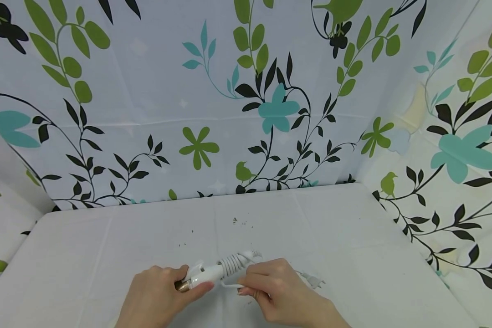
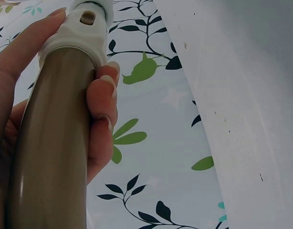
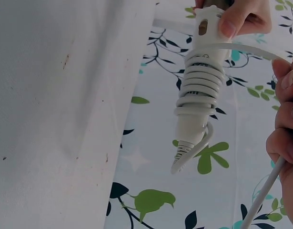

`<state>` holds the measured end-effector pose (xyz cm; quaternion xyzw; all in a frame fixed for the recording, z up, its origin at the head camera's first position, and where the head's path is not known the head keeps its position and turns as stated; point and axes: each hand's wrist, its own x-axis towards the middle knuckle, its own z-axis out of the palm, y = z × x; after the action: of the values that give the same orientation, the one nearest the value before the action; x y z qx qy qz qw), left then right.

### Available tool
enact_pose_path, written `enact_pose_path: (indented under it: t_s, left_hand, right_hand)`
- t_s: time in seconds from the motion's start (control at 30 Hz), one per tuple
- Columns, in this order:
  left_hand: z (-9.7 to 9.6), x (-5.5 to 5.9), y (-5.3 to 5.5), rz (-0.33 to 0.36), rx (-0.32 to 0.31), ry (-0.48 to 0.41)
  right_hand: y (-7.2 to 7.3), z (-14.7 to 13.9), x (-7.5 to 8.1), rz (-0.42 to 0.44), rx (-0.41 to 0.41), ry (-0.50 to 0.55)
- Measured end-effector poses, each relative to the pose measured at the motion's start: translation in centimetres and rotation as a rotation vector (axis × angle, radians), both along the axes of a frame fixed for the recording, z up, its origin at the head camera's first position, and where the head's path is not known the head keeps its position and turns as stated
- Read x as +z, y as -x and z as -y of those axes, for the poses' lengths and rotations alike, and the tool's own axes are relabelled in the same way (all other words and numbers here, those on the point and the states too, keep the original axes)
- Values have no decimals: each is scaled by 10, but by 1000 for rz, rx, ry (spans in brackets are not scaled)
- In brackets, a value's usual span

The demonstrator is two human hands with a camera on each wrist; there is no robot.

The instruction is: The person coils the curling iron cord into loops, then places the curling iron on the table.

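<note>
A white curling iron (image 1: 211, 274) with a gold-brown barrel (image 2: 55, 133) is held above the white table. My left hand (image 1: 157, 291) grips it near where the barrel meets the white collar, thumb on one side and fingers curled round the other. Several turns of white cord (image 3: 199, 86) wrap the handle, and the cord bends back at the tapered handle end (image 3: 183, 151). Between thumb and fingers, my right hand (image 1: 276, 287) pinches the cord just off the handle. The cord's two-pin plug (image 1: 313, 279) shows beyond the right hand.
A white cloth covers the table (image 1: 139, 241), with small dark specks (image 1: 235, 221) scattered toward its middle. Leaf-and-flower patterned fabric (image 1: 147, 91) hangs behind the table and along both sides.
</note>
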<state>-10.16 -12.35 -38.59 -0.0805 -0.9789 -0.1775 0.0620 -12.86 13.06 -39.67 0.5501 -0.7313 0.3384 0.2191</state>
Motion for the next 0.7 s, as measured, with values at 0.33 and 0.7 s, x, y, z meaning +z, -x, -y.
enact_pose_path:
  t_s: [0.33, 0.7]
  left_hand:
    - [0, -5, 1, 52, -120, -36]
    - [3, -9, 2, -36, -440, -63]
  right_hand:
    - [-1, -1, 1, 27, -39, 1]
    - [2, -4, 3, 122, -76, 30]
